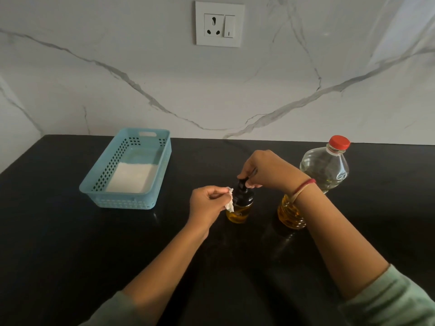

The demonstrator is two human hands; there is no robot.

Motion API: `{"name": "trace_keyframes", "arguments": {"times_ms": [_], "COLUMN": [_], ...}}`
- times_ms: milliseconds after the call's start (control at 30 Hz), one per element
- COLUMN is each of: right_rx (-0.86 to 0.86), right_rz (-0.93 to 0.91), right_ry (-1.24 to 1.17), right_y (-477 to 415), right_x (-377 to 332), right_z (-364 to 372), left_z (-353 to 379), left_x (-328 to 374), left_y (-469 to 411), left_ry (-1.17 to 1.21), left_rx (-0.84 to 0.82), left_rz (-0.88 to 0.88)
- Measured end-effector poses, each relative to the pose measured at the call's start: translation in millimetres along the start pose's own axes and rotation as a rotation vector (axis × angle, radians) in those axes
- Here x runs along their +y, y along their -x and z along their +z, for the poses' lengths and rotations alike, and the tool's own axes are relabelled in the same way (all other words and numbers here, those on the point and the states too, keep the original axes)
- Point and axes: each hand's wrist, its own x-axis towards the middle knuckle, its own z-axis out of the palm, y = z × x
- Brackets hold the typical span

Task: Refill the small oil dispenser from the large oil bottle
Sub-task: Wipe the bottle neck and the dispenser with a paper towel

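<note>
Right hand [266, 170] reached in from the near right, forearm angled across the counter [70, 243], wrist bent down. Its fingers [253, 185] were clenched from above on the black pump top [242, 194] of the small clear glass oil dispenser [237, 214]. Left hand [207, 203] came in from the near left, its fingers [217, 196] pinching a crumpled white tissue scrap [230, 201] against the dispenser's left side.

The dispenser stood upright at mid counter, long axis vertical, pump top up, amber oil in its lower part. Which way the nozzle faced could not be told.

The large clear plastic oil bottle [324, 165] stood upright just right of the dispenser and partly behind the right wrist. Its red screw cap [339, 142] was on and pointed up, with yellow oil in the base.

Counted: one dispenser, one bottle, one tissue scrap, two hands.

A light blue perforated plastic basket [122, 203] sat far left with a white folded sheet [131, 177] lying inside. A white wall socket with switch [219, 24] was on the marble backsplash [94, 90]. There were red and yellow threads [303, 187] on the right wrist and pale green sleeves [395, 300].
</note>
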Motion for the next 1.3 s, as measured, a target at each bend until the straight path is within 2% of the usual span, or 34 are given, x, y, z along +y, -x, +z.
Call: {"name": "trace_keyframes", "arguments": {"times_ms": [167,467,633,700,800,867,933,1300], "right_rx": [0.027,0.037,0.04,0.135,0.288,0.245,0.218,0.439], "right_rz": [-0.005,-0.031,-0.04,-0.065,-0.195,-0.294,-0.333,-0.308], "right_ry": [0.028,0.103,0.186,0.196,-0.048,-0.305,-0.422,-0.408], "right_y": [3.3,4.5,10.2,17.4,35.2,47.8,56.1,66.5], "right_x": [0.5,-1.0,-3.2,-6.7,-16.6,-25.8,-30.2,-26.5], "right_z": [-2.2,-3.2,-0.4,1.2,4.2,8.1,14.8,23.7], "left_z": [4.4,4.6,-0.7,-3.1,-6.9,-8.4,-7.9,8.1], "left_x": [0.3,-2.0,12.4,23.0,41.3,50.3,57.0,69.0], "left_y": [12.7,30.7,33.3,33.0,32.8,32.9,32.2,40.1], "left_ry": [-0.004,0.037,0.112,0.176,0.306,0.372,0.401,0.466], "left_rx": [-0.005,-0.135,-0.059,-0.024,-0.03,-0.083,-0.106,-0.147], "left_rz": [0.022,0.059,0.127,0.156,0.162,0.157,0.152,0.108]}}
